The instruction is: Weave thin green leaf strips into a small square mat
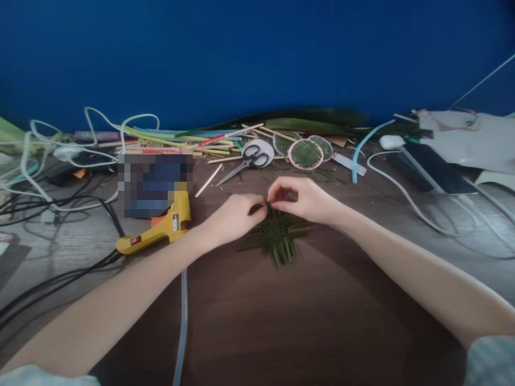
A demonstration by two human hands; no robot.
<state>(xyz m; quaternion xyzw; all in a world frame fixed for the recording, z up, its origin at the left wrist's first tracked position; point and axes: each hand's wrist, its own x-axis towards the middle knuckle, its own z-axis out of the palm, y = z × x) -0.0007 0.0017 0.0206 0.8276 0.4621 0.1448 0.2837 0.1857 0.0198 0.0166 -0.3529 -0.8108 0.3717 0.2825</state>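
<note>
In the middle of the brown table (306,327), two hands meet over a green woven mat (281,244). The left hand (239,217) and the right hand (303,199) each have a thumb and finger pinched nearly together on the mat's far edge. The strip they hold is too small to see well. The hands sit so close probably because thin strips need tiny pinches from both sides. The mat lies flat, so the table can hold it up. Beyond the hands are scissors (247,163) and round green pieces with pink rims (306,155), perhaps pushed back to leave working room. A yellow glue gun (177,220) lies by the left arm, likely kept near for easy reach. Farther right is a dark phone (440,169) beside white cords.
</note>
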